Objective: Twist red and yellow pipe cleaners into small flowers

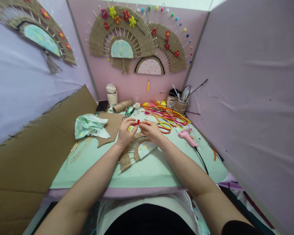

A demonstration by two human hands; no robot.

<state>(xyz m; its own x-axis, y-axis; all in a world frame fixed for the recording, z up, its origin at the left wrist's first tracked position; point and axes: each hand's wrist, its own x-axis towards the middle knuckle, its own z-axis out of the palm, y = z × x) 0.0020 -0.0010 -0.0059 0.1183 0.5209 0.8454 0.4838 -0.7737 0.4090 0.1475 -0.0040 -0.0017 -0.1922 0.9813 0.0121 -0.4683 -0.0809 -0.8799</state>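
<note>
Red, fuzzy-looking chenille is showing between two pairs of fingertips: a small bent piece [138,121] is sitting above the upper edge of a twine-woven fan [125,161]. The left hand [126,131] is pinching it from one side, thumb and forefinger nearly together; the right hand [152,131] is pinching it from the other, its fingertips drawn together too. Each grip is opening no wider than the thin stem seems to need, and the two are almost meeting. How the piece is bent inside them, one cannot tell.

It is probably weighing next to nothing, soft outside with a wire core that is likely holding any bend; a light hold on the stem or near the middle is sparing the fuzz from crushing. The fan is lying on the pale green table [144,179] beneath the hands, looking light and fairly stiff, its thin sticks seeming the fragile part, so its woven band is offering the safer hold. Loose pipe cleaners [170,112] and a pink glue gun [188,138] are lying on the right.
</note>
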